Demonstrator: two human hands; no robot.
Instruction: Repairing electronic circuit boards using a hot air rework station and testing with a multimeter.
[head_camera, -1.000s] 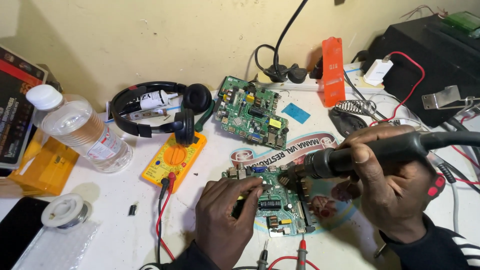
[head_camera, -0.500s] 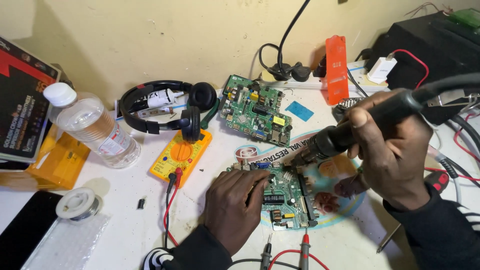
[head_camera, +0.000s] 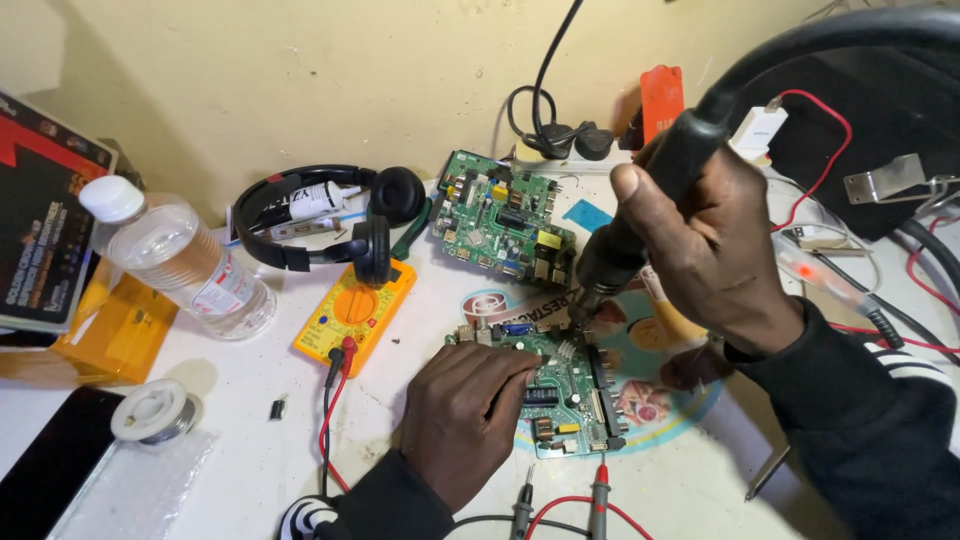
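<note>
The green rectangular printed circuit board (head_camera: 575, 395) lies flat on a round printed mat, populated side up (black connectors along its right edge). The black cylindrical hot-air handpiece (head_camera: 640, 210) is tilted steeply, nozzle just above the board's upper edge.

left hand (head_camera: 465, 412) hiding board (head_camera: 570, 385) edge, phone (head_camera: 50, 465) cut off

Left hand (head_camera: 462, 415) is pressing down on green circuit board (head_camera: 570, 385); right hand (head_camera: 715, 240) is gripping black hot-air handpiece (head_camera: 650, 200), nozzle pointing at board's top edge. Yellow multimeter (head_camera: 355, 315) is sitting just left.
</note>
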